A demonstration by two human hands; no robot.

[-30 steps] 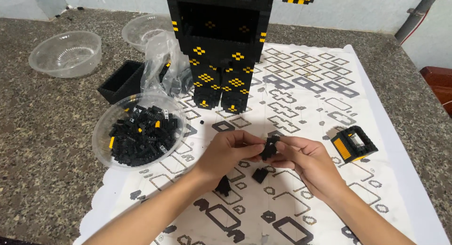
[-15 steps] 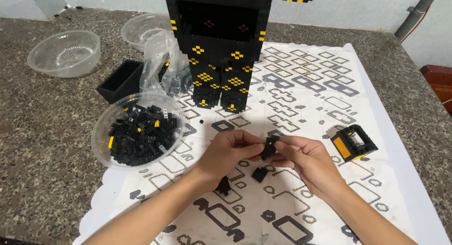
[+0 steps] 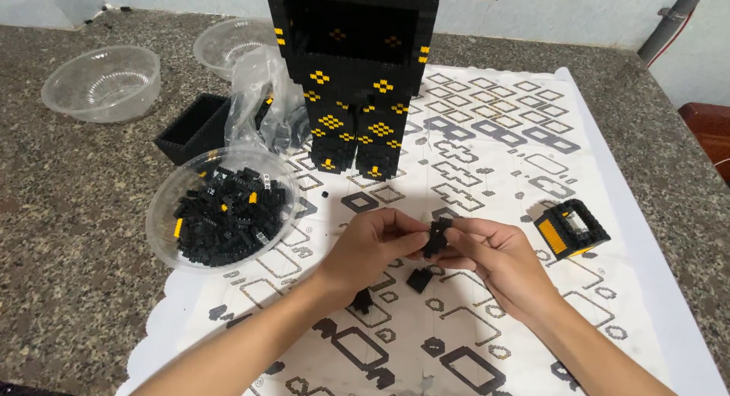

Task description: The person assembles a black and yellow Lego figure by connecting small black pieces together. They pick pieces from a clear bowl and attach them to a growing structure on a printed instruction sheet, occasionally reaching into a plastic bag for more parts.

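My left hand (image 3: pixel 374 245) and my right hand (image 3: pixel 498 260) meet over the middle of a white patterned mat (image 3: pixel 487 122). Together they pinch a small black brick assembly (image 3: pixel 436 236) between their fingertips. A tall black and yellow brick figure (image 3: pixel 353 76) stands on the mat just beyond my hands. To the left, a clear bowl (image 3: pixel 163 206) holds several black bricks and a few yellow ones. Loose black pieces (image 3: pixel 419 279) lie on the mat under my hands.
A small black and orange brick frame (image 3: pixel 570 229) lies right of my hands. A black open box (image 3: pixel 195 128) and a crumpled clear bag (image 3: pixel 262 99) sit left of the figure. Two clear bowls (image 3: pixel 103 82) stand on the speckled stone counter (image 3: pixel 68 236).
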